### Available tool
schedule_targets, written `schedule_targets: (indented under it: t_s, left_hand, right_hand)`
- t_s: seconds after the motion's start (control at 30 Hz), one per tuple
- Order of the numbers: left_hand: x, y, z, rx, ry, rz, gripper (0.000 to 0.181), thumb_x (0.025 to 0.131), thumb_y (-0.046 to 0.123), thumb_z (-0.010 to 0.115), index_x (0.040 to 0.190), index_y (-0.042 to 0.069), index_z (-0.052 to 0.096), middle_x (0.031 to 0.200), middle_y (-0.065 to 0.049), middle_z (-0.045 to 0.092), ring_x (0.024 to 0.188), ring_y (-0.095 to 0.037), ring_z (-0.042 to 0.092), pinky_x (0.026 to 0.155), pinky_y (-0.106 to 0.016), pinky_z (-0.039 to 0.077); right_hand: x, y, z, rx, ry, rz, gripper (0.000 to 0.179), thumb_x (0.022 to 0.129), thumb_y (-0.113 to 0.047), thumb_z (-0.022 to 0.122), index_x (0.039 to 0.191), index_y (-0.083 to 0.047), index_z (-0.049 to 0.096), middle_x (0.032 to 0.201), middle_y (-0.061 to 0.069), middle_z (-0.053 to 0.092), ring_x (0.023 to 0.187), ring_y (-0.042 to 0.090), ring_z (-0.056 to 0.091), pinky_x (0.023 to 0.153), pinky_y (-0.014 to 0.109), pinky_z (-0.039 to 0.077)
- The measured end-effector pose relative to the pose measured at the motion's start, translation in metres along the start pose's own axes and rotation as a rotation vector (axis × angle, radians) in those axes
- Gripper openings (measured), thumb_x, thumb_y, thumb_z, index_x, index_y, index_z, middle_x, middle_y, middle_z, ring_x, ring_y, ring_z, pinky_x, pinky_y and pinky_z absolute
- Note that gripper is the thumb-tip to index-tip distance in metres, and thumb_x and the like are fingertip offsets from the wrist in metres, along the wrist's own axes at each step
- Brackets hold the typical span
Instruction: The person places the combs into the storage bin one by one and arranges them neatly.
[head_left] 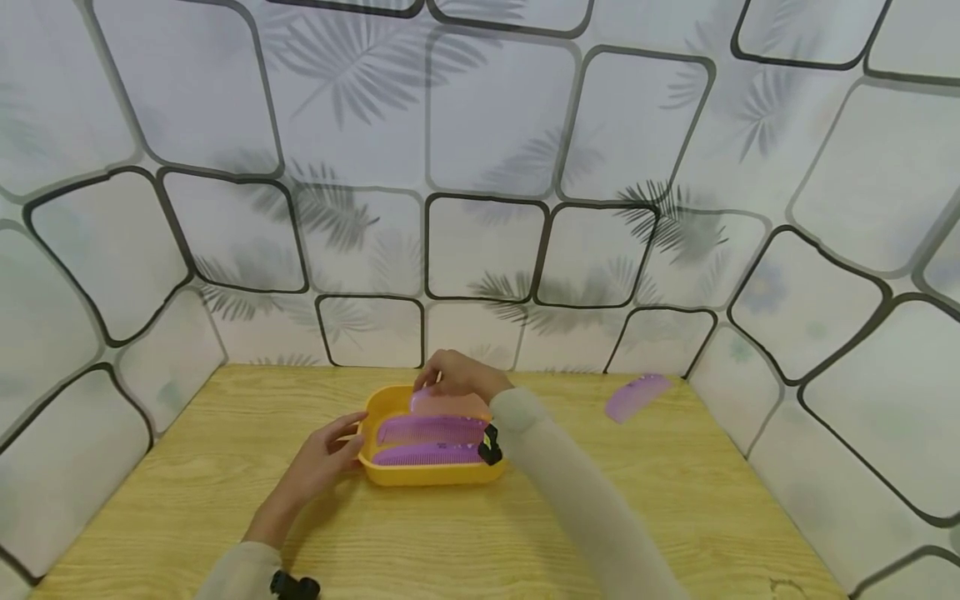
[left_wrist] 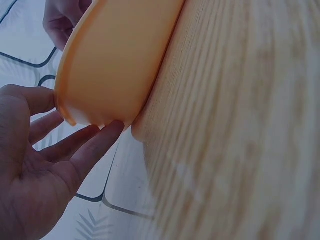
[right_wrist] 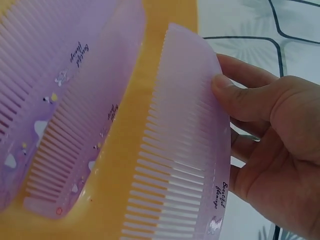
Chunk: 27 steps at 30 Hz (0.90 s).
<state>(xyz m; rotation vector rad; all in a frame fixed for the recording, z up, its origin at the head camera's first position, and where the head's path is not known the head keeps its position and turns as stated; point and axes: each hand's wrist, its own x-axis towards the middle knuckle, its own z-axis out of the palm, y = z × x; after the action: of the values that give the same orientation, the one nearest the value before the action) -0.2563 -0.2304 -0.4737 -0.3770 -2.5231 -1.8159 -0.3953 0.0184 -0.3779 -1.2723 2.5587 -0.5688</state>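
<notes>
A yellow plastic tray (head_left: 435, 475) stands on the wooden table. Inside it lie two purple combs, the farther comb (head_left: 431, 429) and the nearer comb (head_left: 427, 454), side by side with teeth showing. My right hand (head_left: 457, 373) pinches a third, pale purple comb (right_wrist: 185, 100) by its spine, thumb on one face and fingers behind. That comb is tilted at the tray's far side. At the tray's left end my left hand (head_left: 322, 458) holds the rim, with fingertips (left_wrist: 117, 127) against the outer wall.
Another light purple comb (head_left: 637, 397) lies on the table (head_left: 675, 500) to the right, near the back edge. Patterned curtain fabric (head_left: 487, 250) hangs behind the table and along both sides.
</notes>
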Motion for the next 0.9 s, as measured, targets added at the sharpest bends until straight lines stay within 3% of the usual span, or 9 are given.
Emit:
schedule_targets:
  t_s: [0.2,0.43,0.9]
  left_hand:
    - [0.000,0.000,0.000,0.005,0.010,-0.017,0.050,0.107,0.014,0.055,0.152,-0.005,0.044,0.149,-0.039,0.046,0.127,-0.050,0.060,0.086,-0.036,0.065]
    - [0.001,0.000,0.001,-0.004,0.002,-0.029,0.051,0.108,0.014,0.055,0.153,-0.005,0.043,0.149,-0.039,0.046,0.127,-0.050,0.060,0.088,-0.037,0.065]
    - [0.001,-0.001,-0.001,-0.023,-0.024,-0.018,0.051,0.108,0.014,0.054,0.154,-0.006,0.040,0.150,-0.042,0.042,0.131,-0.054,0.056,0.089,-0.039,0.065]
  right_hand:
    - [0.008,-0.004,0.012,-0.006,-0.001,0.026,0.025,0.097,0.004,0.065,0.116,-0.004,0.079,0.119,0.012,0.077,0.111,0.026,0.070,0.096,0.026,0.059]
    - [0.013,-0.010,0.021,-0.004,0.024,0.060,0.026,0.096,0.005,0.064,0.115,-0.006,0.079,0.114,0.010,0.077,0.105,0.021,0.068,0.089,0.021,0.056]
    - [0.027,-0.014,0.035,0.021,-0.014,0.117,0.029,0.097,0.007,0.062,0.115,-0.009,0.079,0.121,0.008,0.075,0.109,0.018,0.067,0.092,0.022,0.057]
